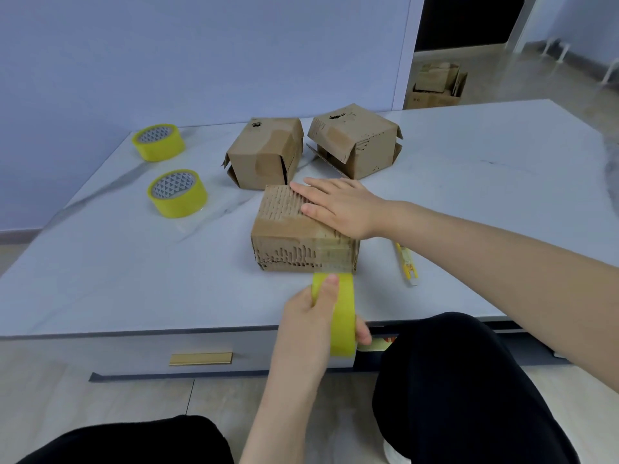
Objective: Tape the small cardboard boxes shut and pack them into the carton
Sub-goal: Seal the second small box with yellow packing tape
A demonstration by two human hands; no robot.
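Observation:
A worn small cardboard box (288, 229) lies near the front edge of the pale table (134, 272). My right hand (341, 205) presses flat on its top with straight fingers. My left hand (311, 316) grips a yellow tape roll (340, 316) just in front of the box. A clear strip of tape runs from the roll up the box's front face. Two more small boxes stand behind it, one (264, 152) on the left and one (358, 139) on the right, both with loose flaps.
Two spare yellow tape rolls (159, 142) (177, 192) sit at the table's left. A yellow utility knife (407, 262) lies right of the box. A large carton (435, 87) stands on the floor beyond the table. My dark-clad knees are below the table edge.

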